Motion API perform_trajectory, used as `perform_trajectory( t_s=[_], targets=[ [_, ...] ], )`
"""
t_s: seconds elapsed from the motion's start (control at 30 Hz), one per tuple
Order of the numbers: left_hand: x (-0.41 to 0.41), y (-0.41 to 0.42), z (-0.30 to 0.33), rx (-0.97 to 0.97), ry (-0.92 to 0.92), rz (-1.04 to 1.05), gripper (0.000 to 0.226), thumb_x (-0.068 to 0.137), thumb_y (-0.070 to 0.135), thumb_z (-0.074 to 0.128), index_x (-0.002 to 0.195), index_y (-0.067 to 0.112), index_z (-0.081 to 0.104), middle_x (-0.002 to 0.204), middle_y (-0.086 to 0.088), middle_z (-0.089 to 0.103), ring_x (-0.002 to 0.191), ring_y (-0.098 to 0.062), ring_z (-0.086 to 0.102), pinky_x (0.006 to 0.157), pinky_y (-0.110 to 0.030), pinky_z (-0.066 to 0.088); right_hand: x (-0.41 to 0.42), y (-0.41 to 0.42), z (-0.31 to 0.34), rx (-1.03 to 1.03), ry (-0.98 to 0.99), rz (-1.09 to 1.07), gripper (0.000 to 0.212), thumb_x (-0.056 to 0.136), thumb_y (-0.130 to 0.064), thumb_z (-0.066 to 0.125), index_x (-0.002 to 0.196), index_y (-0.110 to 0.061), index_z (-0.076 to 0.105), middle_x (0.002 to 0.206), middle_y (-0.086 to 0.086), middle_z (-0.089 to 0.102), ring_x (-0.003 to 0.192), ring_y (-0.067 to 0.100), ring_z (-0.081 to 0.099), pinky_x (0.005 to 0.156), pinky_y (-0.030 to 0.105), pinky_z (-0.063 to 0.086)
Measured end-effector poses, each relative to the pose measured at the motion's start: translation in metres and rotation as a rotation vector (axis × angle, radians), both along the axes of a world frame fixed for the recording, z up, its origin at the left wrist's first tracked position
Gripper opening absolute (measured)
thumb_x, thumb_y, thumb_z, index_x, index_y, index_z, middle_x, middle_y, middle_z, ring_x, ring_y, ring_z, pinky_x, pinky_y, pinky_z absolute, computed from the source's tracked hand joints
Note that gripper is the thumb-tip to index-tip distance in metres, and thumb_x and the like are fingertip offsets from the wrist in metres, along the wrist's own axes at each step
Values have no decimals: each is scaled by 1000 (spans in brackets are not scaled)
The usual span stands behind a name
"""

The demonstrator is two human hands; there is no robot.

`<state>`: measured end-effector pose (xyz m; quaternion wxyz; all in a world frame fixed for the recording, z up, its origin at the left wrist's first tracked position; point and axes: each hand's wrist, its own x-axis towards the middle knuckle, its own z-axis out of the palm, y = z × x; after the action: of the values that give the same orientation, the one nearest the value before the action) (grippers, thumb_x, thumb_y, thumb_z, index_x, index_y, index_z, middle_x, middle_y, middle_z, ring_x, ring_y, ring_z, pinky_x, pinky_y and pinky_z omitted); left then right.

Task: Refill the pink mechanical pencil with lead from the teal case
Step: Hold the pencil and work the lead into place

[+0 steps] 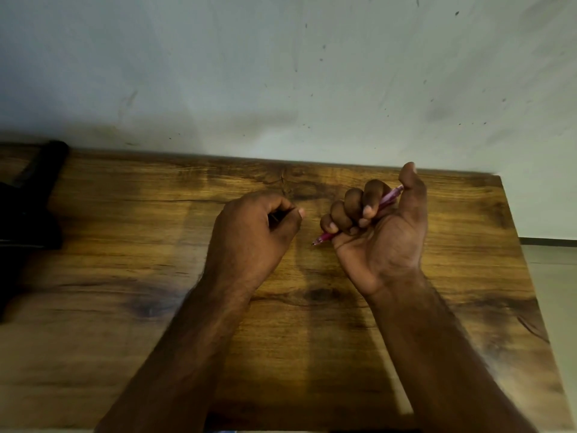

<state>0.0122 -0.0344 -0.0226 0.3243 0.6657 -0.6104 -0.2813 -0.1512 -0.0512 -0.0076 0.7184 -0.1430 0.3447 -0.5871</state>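
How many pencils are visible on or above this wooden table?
1. The pink mechanical pencil is gripped in the right hand, tip pointing toward the left hand. The left hand's curled fingers may hide something small.

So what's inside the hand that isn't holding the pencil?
The left hand is curled with something thin and dark peeking out by the thumb. Its fingers cover the rest, so what it is stays hidden.

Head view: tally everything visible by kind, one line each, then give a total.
Hands: 2, left hand and right hand
Pink mechanical pencil: 1, gripped in the right hand
Wooden table: 1
Black object at the table's left edge: 1, too dark to identify
Teal case: 0 visible
Total: 5
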Motion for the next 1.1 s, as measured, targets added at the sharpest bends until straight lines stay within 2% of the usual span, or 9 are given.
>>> perform_trajectory(
  t_s=[0.13, 0.27, 0.37, 0.5, 0.63, 0.83, 0.93, 1.1],
  targets=[
    [0, 0, -1, 0, -5, -3, 11, 93, 39, 73, 89, 29, 77, 77, 17, 71, 74, 4, 66, 61, -16, 52, 1, 1, 1, 4, 4, -3, 73, 100, -66, 38, 54, -10, 41, 49, 3, 25, 51, 19, 22, 57, 35, 29],
    [1, 0, -1, -4, -17, -5, 11, 93, 40, 73, 89, 30, 76, 77, 19, 70, 76, 4, 65, 61, -14, 50, 2, 0, 2, -11, 37, -17, 70, 103, -61, 38, 55, -9, 40, 49, 3, 25, 51, 20, 21, 57, 36, 29],
    [2, 0, -1, -5, -13, -5, 10, 93, 40, 73, 89, 31, 76, 77, 19, 69, 77, 5, 65, 62, -14, 48, 2, 0, 2, -8, 35, -11, 74, 102, -66, 35, 55, -9, 40, 49, 3, 24, 50, 19, 23, 56, 35, 31],
    [2, 0, -1, -7, -13, -6, 10, 93, 40, 73, 88, 32, 76, 76, 19, 69, 78, 6, 65, 61, -12, 47, 3, -1, 2, -22, 40, -13, 70, 103, -59, 38, 55, -9, 40, 49, 3, 24, 52, 20, 20, 57, 36, 28],
    [1, -1, -2, -9, -20, -5, 9, 93, 40, 73, 87, 33, 75, 75, 20, 68, 77, 6, 64, 60, -9, 43, 2, 1, 1, -9, 35, 0, 72, 101, -66, 37, 58, -8, 40, 50, 3, 26, 53, 19, 22, 58, 36, 29],
    [1, 0, -2, -9, -19, -16, 8, 93, 39, 73, 88, 34, 75, 76, 22, 68, 78, 8, 65, 59, -5, 41, 2, 0, 2, -11, 22, -11, 66, 102, -57, 38, 56, -9, 41, 50, 3, 27, 52, 19, 22, 57, 35, 29],
    [0, 0, -2, -9, -25, -16, 8, 93, 39, 73, 88, 34, 75, 76, 22, 68, 79, 8, 65, 60, -8, 44, 1, 1, 2, 2, -13, -18, 67, 100, -61, 39, 58, -9, 39, 50, 2, 26, 51, 18, 24, 57, 34, 29],
    [0, 0, -3, 6, -19, -16, 8, 93, 39, 73, 90, 33, 77, 77, 20, 70, 75, 7, 65, 62, -13, 48, 1, 0, 1, 6, -13, -28, 61, 100, -54, 39, 58, -9, 40, 50, 2, 27, 51, 18, 25, 57, 34, 29]
  ],
)
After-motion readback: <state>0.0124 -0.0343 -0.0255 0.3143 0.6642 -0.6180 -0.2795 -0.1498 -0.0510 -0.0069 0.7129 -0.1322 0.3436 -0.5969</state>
